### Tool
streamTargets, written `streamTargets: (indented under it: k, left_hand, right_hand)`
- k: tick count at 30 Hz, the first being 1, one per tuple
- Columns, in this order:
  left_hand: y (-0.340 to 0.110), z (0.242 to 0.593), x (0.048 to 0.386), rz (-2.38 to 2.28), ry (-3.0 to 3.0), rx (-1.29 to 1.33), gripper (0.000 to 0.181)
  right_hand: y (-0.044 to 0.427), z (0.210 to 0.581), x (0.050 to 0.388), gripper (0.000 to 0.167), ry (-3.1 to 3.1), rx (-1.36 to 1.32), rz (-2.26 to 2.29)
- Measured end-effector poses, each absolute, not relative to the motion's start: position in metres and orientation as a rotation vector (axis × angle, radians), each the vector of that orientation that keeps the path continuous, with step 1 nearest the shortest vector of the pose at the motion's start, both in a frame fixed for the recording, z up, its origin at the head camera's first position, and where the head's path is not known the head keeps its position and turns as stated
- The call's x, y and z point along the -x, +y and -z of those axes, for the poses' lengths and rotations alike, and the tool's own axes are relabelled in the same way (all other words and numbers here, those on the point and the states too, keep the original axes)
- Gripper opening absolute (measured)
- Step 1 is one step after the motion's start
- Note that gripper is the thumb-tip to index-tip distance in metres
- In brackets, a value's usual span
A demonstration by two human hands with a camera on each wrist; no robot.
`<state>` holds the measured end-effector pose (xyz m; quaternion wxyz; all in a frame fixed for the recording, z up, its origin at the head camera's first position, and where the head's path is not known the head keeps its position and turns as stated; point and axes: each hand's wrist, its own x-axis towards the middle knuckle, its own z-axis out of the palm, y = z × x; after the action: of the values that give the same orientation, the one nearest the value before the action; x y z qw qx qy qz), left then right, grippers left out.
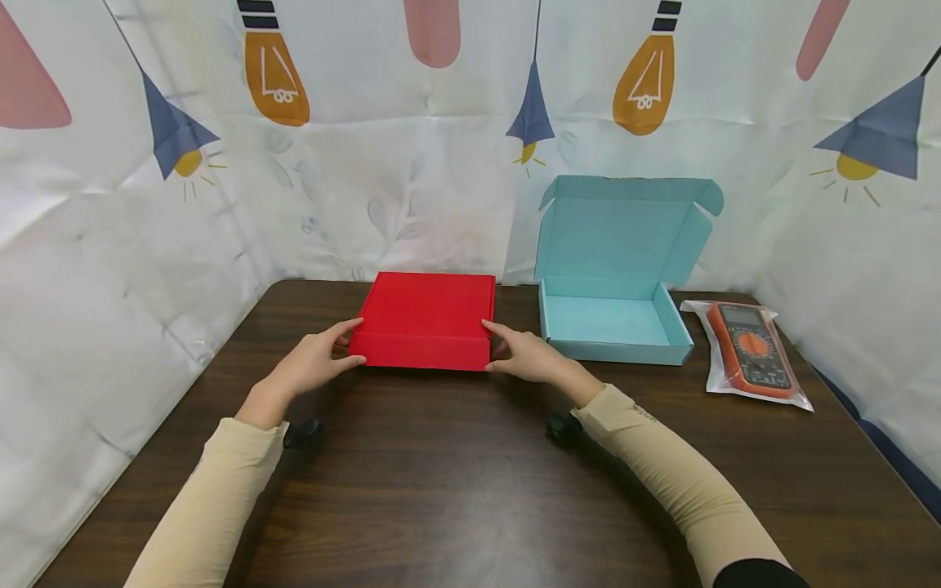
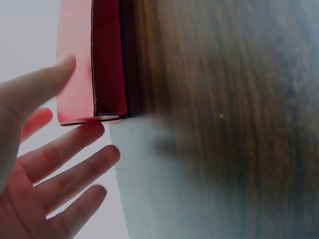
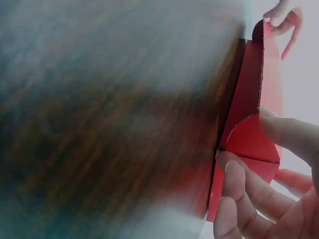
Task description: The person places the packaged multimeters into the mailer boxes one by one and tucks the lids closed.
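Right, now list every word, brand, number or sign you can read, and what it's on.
Nothing is legible.
Meter: markings around the dial, too small to read.
Right sleeve: small dark print near the cuff, too small to read.
Red box, blue box: no lettering visible.
Cloth: drawings, no words visible.

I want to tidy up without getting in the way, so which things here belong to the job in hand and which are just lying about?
In the job, judging by the hands:
red box, touched by the left hand and right hand

Apparently just lying about:
open light-blue box
orange multimeter in a clear bag
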<state>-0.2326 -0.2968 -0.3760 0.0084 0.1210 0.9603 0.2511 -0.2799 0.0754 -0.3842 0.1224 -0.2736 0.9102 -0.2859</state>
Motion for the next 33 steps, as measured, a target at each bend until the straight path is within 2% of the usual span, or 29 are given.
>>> streamTargets:
  k: [9,18,25,33]
  left_hand:
    - [-0.293,0.373,0.239,-0.546,3.097,-0.342,0.074]
    - [-0.292,0.381,0.25,-0.42,3.072,-0.475,0.078]
    - [-0.288,0.383,0.263,-0.374,3.024,-0.489,0.085]
    - [-0.275,0.375,0.28,-0.346,2.998,-0.557,0.086]
  right_hand:
    - [0.069,0.383,0.275,0.087,2.827,0.831,0.76]
    - [0.068,0.382,0.276,0.086,2.758,0.978,0.773]
    - [0.059,0.385,0.284,0.092,2.699,1.116,0.614]
    - [0.047,0.385,0.295,0.101,2.687,1.088,0.521]
